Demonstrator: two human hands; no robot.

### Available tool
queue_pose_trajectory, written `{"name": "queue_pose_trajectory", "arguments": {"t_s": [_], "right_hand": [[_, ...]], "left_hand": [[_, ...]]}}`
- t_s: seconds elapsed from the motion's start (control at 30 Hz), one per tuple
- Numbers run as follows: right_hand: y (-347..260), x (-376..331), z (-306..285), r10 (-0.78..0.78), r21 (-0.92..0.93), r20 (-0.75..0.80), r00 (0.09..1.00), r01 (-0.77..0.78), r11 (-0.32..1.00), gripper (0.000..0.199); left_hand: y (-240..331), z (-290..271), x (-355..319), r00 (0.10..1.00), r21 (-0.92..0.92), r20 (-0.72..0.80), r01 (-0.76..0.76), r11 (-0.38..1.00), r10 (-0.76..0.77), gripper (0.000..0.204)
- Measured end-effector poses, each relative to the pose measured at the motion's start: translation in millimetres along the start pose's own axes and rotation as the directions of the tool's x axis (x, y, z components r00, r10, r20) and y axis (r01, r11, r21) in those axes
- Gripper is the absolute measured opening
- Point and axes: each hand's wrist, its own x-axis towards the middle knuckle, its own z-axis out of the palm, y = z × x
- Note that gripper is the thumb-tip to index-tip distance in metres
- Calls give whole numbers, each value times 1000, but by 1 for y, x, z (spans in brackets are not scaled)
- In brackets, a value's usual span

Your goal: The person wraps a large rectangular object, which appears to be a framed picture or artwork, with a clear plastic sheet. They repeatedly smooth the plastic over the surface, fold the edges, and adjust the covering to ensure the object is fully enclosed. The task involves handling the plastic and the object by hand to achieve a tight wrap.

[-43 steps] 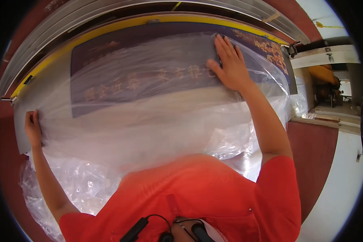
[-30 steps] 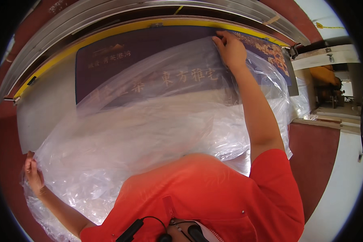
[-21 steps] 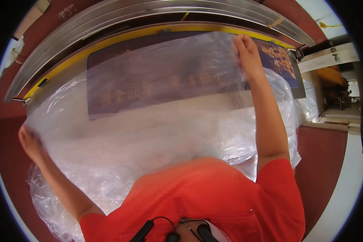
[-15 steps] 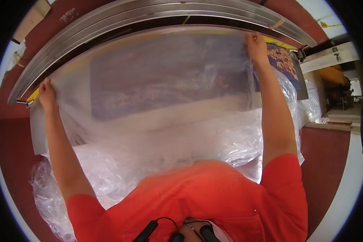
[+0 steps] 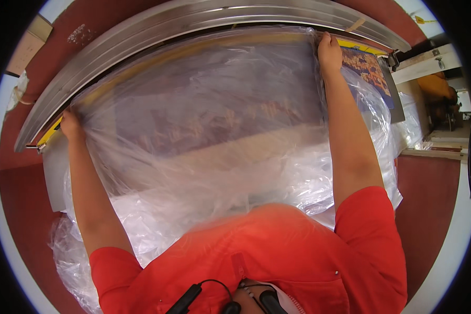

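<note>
Plastic sheet [image 5: 209, 131] pulled farther up, left hand [image 5: 70, 125], right hand [image 5: 329, 52], fingers gripping its top corners

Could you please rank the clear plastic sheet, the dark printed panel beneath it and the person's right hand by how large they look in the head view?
1. Clear plastic sheet, largest.
2. Dark printed panel, mostly veiled by the sheet.
3. Right hand, smallest.

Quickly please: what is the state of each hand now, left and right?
Left hand: closed, gripping the left edge of the plastic sheet.
Right hand: closed, gripping the sheet's top right edge.
</note>
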Motion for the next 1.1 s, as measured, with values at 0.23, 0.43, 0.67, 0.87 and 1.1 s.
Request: {"name": "queue_pose_trajectory", "arguments": {"t_s": [0.23,0.43,0.67,0.87,1.1], "right_hand": [[12,7,-1,-66,-50,59,996,69,996,39],[15,15,2,-60,125,154,986,40,991,43],[-28,-7,-24,-232,39,397,888,236,971,35],[-104,-143,-41,-508,505,699,503,157,849,19],[-150,-240,-73,-550,514,808,210,203,833,18]], "left_hand": [[14,-4,-8,991,-222,85,122,968,-105,39],[-16,6,9,984,-472,177,100,876,-17,31],[1,-98,-24,894,-571,447,261,778,28,16],[-247,-254,-121,970,-147,229,123,982,-87,16],[-103,-242,-212,858,105,357,-429,897,369,14]]}}
